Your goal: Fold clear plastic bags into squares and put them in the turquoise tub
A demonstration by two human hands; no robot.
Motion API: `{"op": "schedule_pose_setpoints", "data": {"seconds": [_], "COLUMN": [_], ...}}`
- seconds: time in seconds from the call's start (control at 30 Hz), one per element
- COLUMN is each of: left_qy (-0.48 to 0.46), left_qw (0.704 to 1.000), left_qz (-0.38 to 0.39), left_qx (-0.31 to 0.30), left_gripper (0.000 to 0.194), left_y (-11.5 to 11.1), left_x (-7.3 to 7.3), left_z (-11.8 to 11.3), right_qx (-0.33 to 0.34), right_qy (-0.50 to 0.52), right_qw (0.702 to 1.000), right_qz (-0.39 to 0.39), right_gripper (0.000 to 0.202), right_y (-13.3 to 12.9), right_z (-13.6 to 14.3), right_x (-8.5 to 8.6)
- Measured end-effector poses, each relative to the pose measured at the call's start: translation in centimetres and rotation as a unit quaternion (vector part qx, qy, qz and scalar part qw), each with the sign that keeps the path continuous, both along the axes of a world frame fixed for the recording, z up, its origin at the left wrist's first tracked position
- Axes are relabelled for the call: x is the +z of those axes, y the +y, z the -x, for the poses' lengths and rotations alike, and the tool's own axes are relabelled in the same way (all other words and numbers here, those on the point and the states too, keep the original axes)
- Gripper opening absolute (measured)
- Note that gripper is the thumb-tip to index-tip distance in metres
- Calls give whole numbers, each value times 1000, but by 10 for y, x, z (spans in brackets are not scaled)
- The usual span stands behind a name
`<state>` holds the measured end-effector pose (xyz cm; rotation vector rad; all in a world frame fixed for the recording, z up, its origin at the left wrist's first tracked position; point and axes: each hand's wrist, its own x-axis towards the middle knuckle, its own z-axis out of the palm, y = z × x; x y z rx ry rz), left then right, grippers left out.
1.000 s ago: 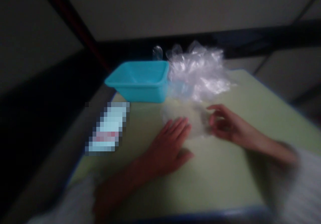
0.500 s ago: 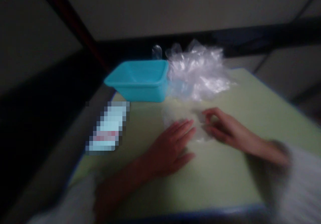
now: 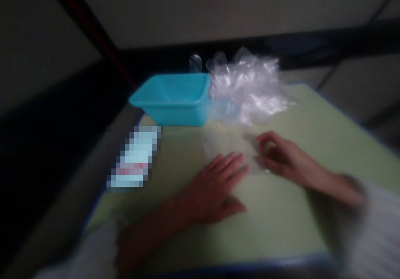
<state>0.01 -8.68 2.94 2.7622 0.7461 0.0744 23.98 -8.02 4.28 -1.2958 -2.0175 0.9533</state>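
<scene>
A thin, see-through plastic bag [image 3: 218, 139] lies flat on the pale green table, its outline faint and blurred. Stretched out over its near edge, my left hand [image 3: 215, 187] has its fingers spread and its thumb apart. At the bag's right side is my right hand [image 3: 281, 156], with fingers curved and a gap showing between forefinger and thumb. I see nothing in that hand; whether its fingertips touch the bag is too blurred to tell. Beyond the flat bag sits a crumpled, shiny heap of clear plastic bags [image 3: 250, 87].
A turquoise plastic basin [image 3: 175, 114] stands at the back left, beside the heap. A pixelated, phone-shaped pale thing [image 3: 134, 156] lies by the left edge of the table [image 3: 281, 229]. A wall [image 3: 218, 12] rises behind the table.
My left hand has slid slightly down and to the right, and its thumb is lower. The right hand has shifted a little to the right. Basin and heap stay put.
</scene>
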Motion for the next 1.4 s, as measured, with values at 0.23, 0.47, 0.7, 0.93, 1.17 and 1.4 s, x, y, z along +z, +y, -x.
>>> {"op": "schedule_pose_setpoints", "data": {"seconds": [0.23, 0.47, 0.7, 0.93, 1.17, 1.4], "left_qy": [0, 2, 16, 14, 2, 28], "left_qw": [1000, 1000, 999, 992, 977, 975], "left_qz": [-4, -15, -16, -59, -78, -77], "left_qx": [12, 22, 28, 109, 198, 205], "left_gripper": [73, 74, 75, 75, 58, 67], "left_y": [-1, -3, -4, 10, 24, 24], "left_x": [1, 0, 1, -4, -15, -14], "left_z": [-1, -1, -2, 7, 11, 9], "right_qx": [-11, 25, 92, 67, 70, 79], "right_qy": [-12, -167, -298, -268, -264, -295], "right_qw": [1000, 963, 916, 927, 932, 923], "right_qz": [-7, -212, -254, -254, -239, -235], "right_gripper": [20, 29, 51, 55, 55, 67], "right_y": [0, -2, -2, -1, 5, 9], "right_z": [-2, -1, -6, -2, 15, 14], "right_x": [0, 3, -18, -14, -20, -30]}}
